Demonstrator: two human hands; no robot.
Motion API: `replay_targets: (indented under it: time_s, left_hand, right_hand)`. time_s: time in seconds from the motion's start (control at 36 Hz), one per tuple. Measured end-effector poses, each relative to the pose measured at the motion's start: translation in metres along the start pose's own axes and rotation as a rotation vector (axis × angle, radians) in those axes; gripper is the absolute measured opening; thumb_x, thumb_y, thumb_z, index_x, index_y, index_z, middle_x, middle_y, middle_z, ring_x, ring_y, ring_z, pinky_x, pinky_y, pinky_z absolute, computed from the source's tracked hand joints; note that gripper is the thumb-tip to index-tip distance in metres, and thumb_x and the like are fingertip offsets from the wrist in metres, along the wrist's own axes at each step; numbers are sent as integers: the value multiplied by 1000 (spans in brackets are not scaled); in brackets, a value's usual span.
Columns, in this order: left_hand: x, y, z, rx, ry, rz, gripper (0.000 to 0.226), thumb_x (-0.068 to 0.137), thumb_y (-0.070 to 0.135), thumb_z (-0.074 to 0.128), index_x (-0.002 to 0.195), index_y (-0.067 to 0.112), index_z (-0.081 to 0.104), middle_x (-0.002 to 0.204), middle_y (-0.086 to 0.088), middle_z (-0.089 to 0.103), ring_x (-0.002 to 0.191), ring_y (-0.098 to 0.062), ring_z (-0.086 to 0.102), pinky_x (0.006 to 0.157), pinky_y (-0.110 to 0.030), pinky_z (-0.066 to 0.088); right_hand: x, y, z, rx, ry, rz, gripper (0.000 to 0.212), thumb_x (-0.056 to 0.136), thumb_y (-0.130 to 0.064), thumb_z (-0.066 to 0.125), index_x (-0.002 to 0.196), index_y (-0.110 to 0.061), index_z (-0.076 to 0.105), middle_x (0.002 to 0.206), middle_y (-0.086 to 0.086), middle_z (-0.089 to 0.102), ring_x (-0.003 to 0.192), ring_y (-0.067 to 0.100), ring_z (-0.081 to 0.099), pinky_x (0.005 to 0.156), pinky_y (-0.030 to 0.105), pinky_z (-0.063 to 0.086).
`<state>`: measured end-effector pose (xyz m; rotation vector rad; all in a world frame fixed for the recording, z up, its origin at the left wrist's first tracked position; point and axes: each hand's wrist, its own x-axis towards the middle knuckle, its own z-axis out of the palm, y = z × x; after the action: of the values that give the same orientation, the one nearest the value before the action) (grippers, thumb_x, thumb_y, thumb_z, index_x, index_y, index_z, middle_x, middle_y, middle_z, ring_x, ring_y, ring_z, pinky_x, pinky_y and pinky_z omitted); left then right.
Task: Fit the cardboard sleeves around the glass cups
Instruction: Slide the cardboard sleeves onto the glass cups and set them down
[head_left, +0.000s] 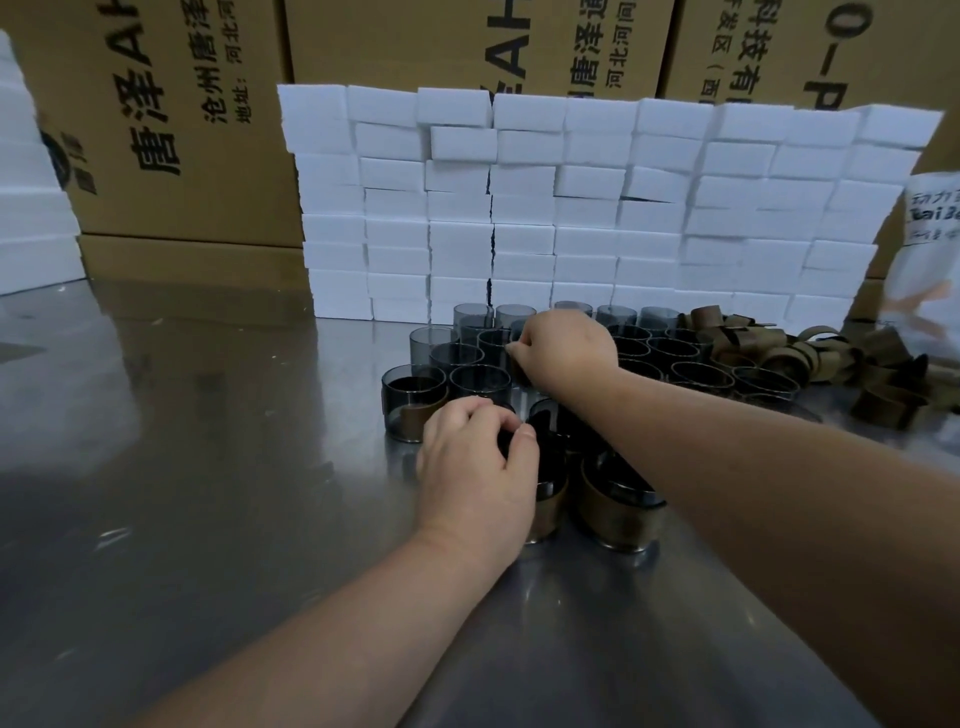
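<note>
Several smoky glass cups (480, 382) stand in a cluster on the steel table (208, 467). My left hand (475, 467) grips the rim of a sleeved cup (548, 506) at the front of the cluster. Beside it stands another sleeved cup (618, 506), and a third sleeved cup (413, 408) sits to the left. My right hand (563, 351) reaches further back and grips a bare cup among the unsleeved ones; my fingers hide most of it. A heap of brown cardboard sleeves (831, 358) lies to the right.
A wall of stacked white foam blocks (571, 208) stands just behind the cups. Large printed cardboard cartons (182, 130) rise behind that. More white foam (26, 208) is at the far left, and a white printed bag (930, 260) at the far right.
</note>
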<state>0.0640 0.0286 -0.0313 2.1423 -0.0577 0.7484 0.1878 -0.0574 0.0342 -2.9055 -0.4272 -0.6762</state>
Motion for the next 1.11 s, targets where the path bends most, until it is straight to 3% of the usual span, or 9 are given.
replay_targets:
  time_s: [0.14, 0.22, 0.33, 0.58, 0.67, 0.72, 0.86, 1.03, 1.11]
  left_hand:
    - [-1, 0, -1, -10, -12, 0, 8, 86, 32, 45, 83, 29, 51, 106, 12, 44, 116, -12, 35, 102, -33, 29]
    - [0, 0, -1, -13, -17, -3, 10, 86, 33, 42, 83, 28, 51, 105, 13, 43, 116, -10, 35, 101, -31, 29]
    - [0, -2, -1, -11, -10, 4, 8, 88, 30, 45, 83, 28, 51, 106, 13, 43, 116, -10, 35, 101, -30, 28]
    - [0, -4, 1, -39, 29, 31, 21, 83, 37, 37, 79, 28, 56, 99, 15, 45, 102, -2, 33, 93, -23, 27]
    - [1, -3, 1, -43, 39, 41, 22, 81, 38, 36, 78, 27, 55, 97, 15, 45, 102, -4, 35, 92, -23, 27]
    - [1, -4, 2, -52, 51, 42, 23, 82, 36, 37, 80, 26, 57, 95, 16, 44, 102, -5, 36, 92, -23, 27]
    - [1, -3, 4, -47, 70, 39, 28, 86, 31, 39, 84, 18, 65, 93, 19, 43, 101, -5, 35, 90, -21, 25]
    - [1, -3, 4, -57, 72, 52, 22, 88, 30, 40, 79, 23, 60, 88, 28, 41, 99, -2, 34, 89, -19, 24]
    - [0, -2, 3, -64, 61, 51, 23, 83, 36, 35, 78, 28, 55, 89, 27, 43, 98, 1, 33, 88, -18, 24]
  right_hand:
    - [1, 0, 5, 41, -83, -17, 39, 92, -37, 52, 61, -14, 50, 62, 0, 48, 72, 22, 49, 60, 26, 35]
    - [4, 1, 1, 73, -167, -54, 42, 92, -37, 50, 57, -14, 51, 58, 0, 47, 62, 18, 47, 48, 26, 27]
    - [3, 13, -9, 82, -230, -72, 50, 96, -42, 41, 55, -13, 45, 56, 2, 45, 53, 15, 42, 46, 27, 24]
    - [-13, 146, -65, 13, 25, 202, 34, 95, -36, 44, 104, -13, 66, 102, 15, 65, 90, 29, 55, 71, 31, 38]
    - [-25, 206, -74, -66, 11, 365, 38, 94, -29, 44, 130, -18, 52, 133, 16, 51, 116, 36, 49, 91, 41, 41]
    - [-36, 239, -72, -124, 10, 455, 49, 90, -25, 49, 138, -21, 40, 142, 15, 40, 124, 40, 41, 101, 49, 37]
    - [-64, 288, -49, -66, 132, 542, 61, 75, -14, 67, 126, -17, 34, 142, 20, 25, 122, 49, 36, 98, 55, 38]
    - [-73, 300, -22, -145, -36, 625, 92, 70, -42, 76, 144, -28, 22, 154, -2, -5, 140, 33, 4, 109, 57, 22]
    - [-70, 299, -16, -98, -54, 707, 99, 71, -46, 74, 147, -26, 14, 155, 0, -12, 141, 35, -1, 110, 57, 20]
